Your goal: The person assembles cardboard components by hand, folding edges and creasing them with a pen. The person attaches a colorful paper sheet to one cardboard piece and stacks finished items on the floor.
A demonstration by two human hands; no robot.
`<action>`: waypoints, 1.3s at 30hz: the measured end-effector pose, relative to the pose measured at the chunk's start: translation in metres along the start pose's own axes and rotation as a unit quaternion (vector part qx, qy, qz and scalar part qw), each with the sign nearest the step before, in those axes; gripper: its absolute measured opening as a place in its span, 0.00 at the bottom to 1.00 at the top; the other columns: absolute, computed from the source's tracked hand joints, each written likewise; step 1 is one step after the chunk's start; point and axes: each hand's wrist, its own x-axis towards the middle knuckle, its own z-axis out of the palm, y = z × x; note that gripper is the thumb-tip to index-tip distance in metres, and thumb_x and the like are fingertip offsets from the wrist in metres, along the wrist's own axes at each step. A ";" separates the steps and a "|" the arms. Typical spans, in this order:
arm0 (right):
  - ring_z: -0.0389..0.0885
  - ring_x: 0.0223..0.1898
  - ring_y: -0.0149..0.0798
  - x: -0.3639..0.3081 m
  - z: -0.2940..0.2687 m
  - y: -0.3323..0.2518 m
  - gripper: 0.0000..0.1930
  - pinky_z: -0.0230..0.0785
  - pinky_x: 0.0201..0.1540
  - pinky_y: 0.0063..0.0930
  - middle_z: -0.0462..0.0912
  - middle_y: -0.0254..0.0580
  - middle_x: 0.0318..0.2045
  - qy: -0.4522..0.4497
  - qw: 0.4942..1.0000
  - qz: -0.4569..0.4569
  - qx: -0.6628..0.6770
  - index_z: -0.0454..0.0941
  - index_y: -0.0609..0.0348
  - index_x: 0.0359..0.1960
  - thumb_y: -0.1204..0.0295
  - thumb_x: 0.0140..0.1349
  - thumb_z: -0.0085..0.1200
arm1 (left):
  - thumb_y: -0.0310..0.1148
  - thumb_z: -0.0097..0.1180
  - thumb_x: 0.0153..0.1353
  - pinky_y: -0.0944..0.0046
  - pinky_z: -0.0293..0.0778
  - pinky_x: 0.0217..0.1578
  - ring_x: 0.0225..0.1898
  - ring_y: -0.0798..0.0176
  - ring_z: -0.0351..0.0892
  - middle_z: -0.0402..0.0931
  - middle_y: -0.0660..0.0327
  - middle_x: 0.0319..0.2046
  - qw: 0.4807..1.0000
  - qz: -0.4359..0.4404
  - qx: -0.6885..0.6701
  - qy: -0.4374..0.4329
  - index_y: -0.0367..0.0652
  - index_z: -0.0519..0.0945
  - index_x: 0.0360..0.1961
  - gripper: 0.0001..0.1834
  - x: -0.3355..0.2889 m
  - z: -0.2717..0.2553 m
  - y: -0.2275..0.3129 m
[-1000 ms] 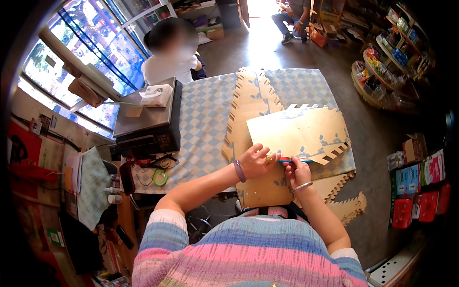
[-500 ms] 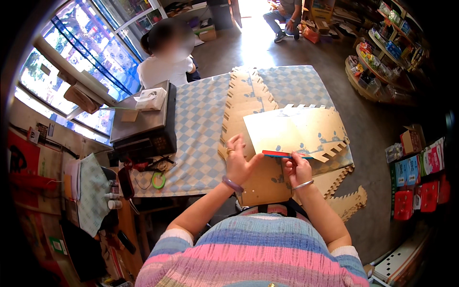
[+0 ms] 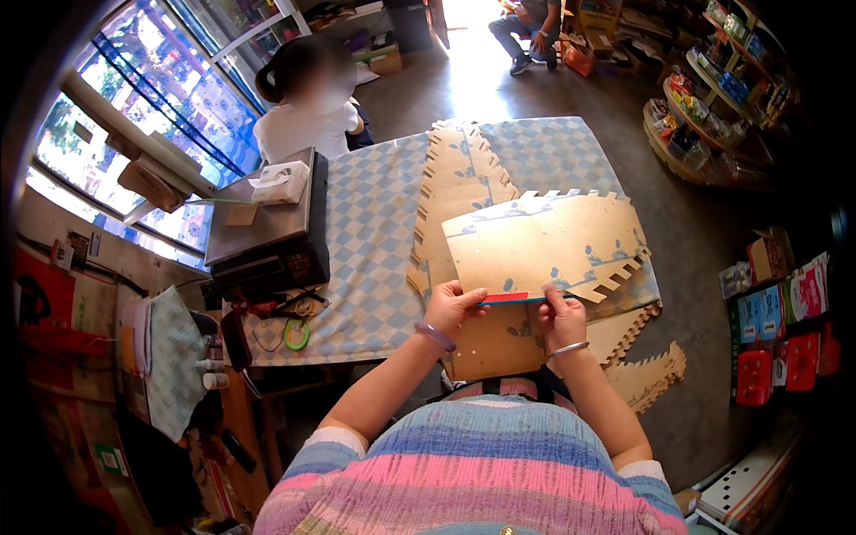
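A tan, stiff sheet (image 3: 526, 239) with square notches along its far and right edges is raised at a tilt over the table. Along its near edge runs a narrow red and blue strip (image 3: 506, 298), whose material I cannot make out. My left hand (image 3: 454, 308) is closed in a pinch at the left end of this edge, thumb on top. My right hand (image 3: 560, 315) pinches the same edge farther right. Underneath lie more tan notched pieces, including a long tapering piece (image 3: 459, 178) and a flat part (image 3: 486, 343) close to my body.
A checked blue and cream cloth (image 3: 374, 218) covers the table. At its left stands a dark box-shaped machine (image 3: 267, 232) with a tissue pack (image 3: 279, 183) on top. Cables and a green ring (image 3: 296, 334) lie nearby. One person (image 3: 308, 107) sits beyond the table, another farther back.
My left hand has gone from spread fingers above the table to a pinch on the near edge. The sheet has shifted slightly left and changed tilt. My right hand keeps its pinch.
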 end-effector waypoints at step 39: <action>0.80 0.38 0.39 -0.187 -0.145 -0.153 0.08 0.71 0.39 0.34 0.82 0.42 0.39 0.156 0.844 -0.403 0.317 0.77 0.60 0.42 0.73 0.65 0.49 | 0.38 0.61 0.47 0.50 0.62 0.52 0.53 0.51 0.65 0.69 0.58 0.50 0.590 0.336 0.733 -0.047 0.49 0.75 0.50 0.25 0.020 -0.002 -0.030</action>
